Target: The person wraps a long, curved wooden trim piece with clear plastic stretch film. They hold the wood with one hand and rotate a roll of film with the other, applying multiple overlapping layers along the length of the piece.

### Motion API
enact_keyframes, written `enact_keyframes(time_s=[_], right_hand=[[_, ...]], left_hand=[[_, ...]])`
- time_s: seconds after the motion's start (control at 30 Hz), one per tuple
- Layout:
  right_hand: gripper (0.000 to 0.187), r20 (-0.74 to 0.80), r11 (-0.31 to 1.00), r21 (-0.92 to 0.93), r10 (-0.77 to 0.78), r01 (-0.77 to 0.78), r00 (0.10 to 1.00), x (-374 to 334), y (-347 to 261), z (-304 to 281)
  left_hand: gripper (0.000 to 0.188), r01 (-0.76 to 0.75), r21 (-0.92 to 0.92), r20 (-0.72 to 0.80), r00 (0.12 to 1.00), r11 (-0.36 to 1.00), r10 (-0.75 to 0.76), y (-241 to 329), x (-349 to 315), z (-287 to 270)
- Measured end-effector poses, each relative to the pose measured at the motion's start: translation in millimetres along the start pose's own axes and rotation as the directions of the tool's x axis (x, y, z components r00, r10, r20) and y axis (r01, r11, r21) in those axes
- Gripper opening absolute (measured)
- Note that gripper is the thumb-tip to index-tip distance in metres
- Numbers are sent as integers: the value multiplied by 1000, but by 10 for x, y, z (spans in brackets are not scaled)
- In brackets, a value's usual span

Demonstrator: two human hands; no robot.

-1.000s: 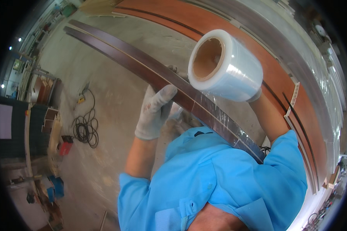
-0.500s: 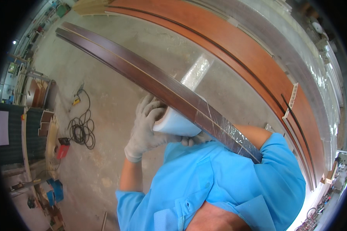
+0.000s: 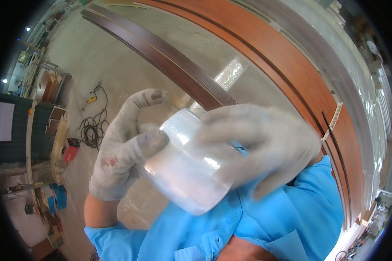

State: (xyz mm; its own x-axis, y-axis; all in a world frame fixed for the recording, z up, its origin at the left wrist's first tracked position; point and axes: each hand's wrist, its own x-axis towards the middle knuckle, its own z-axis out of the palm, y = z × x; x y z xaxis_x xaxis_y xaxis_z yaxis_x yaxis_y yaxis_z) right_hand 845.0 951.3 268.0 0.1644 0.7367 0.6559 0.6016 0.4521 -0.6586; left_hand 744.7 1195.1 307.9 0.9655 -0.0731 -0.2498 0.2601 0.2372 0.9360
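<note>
A shiny roll of clear stretch film is tilted in front of my chest, between my two gloved hands. My left hand is at the roll's left end, open, its fingers curved and apart and its thumb overlapping the roll's edge. Over the roll's right side is my right hand, smeared by motion, so its grip cannot be told. Beyond the roll, a bundle of long dark brown strips runs toward the far left. The roll and my right hand hide the bundle's near part.
Orange-brown panels lie along the right, with plastic-wrapped lengths behind them. A wrapped strip crosses beneath the brown bundle. On the concrete floor at left are a coiled black cable and a red box.
The film roll has come from under the brown bundle to its near side, in front of it. My left hand has opened and moved left; my right hand has come into view over the roll.
</note>
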Motion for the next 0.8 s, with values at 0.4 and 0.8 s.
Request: enact_keyframes(time_s=[0.4,0.8], right_hand=[[47,-825,981,-50,66,-189,561,-493,738,-305],[47,-354,459,751,887,-475,296,-1474,1823,187]], left_hand=[[56,-128,502,141,988,855,65,-696,905,-530],[89,-607,757,494,774,242,396,-974,1633,-319]])
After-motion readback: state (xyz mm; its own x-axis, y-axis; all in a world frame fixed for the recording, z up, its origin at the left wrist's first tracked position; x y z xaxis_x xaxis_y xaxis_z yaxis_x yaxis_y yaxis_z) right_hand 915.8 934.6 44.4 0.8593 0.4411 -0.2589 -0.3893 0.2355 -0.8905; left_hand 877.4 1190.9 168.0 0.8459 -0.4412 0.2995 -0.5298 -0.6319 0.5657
